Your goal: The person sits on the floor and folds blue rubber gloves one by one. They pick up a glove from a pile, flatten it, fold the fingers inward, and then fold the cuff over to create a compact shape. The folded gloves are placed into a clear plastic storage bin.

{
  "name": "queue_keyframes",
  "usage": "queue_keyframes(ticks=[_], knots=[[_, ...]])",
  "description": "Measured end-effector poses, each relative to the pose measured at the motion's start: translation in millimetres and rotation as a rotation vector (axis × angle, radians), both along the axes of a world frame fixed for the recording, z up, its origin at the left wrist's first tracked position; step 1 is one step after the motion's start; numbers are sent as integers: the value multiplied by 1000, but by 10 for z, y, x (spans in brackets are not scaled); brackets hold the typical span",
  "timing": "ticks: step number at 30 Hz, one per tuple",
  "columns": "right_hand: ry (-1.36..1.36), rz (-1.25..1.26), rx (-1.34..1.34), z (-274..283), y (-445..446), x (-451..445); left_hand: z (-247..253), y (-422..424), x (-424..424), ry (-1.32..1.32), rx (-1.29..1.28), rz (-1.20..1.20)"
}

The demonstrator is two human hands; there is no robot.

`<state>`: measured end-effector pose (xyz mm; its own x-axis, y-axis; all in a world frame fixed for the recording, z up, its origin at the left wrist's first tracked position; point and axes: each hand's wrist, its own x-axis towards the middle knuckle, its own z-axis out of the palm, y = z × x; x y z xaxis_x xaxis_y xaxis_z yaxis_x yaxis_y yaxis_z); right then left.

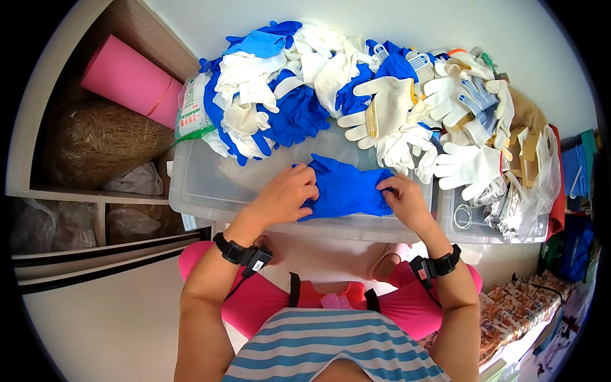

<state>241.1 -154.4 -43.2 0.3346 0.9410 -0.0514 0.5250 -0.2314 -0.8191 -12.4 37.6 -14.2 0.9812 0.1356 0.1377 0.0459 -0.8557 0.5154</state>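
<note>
A blue disposable glove [348,188] lies spread flat, its long side running left to right, on the lid of a translucent plastic storage box [200,184]. My left hand [291,193] has its curled fingers on the glove's left end. At the right end, the thumb and forefinger of my right hand [405,198] pinch the glove's edge. Behind it is a heap of blue gloves [300,114] and white gloves [248,79]. To the right of that heap are knitted work gloves [382,110], some with yellow cuffs or blue dots.
A plastic glove packet [193,107] bearing writing lies at the box's left. Farther left, a shelf holds a pink roll [131,79] and a bag of brown fibre [105,143]. On the right are a second lid [446,215], a white cord coil [462,217] and clear plastic bags [539,191].
</note>
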Motion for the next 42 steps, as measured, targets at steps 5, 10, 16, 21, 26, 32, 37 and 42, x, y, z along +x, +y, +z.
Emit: queue_keyframes(ticks=[5,10,16,21,26,32,37,42], knots=[[-12,8,-5,-10,10,3,-122,4,-5,-18,-5,47],[-11,4,-31,16,17,-1,-159,-23,20,-42,-26,39],[-13,3,-38,13,18,5,-156,-36,22,-35,-19,54],[-5,1,-30,-2,20,8,-196,-37,32,-88,38,51],[15,2,-22,-23,21,16,-205,-33,60,-196,58,43],[6,0,-28,-18,24,19,-124,-55,91,-288,89,27],[2,3,-19,-54,15,33,-69,-74,29,-157,133,-37],[-15,13,-39,-55,13,41,-24,-45,-90,62,50,-20]])
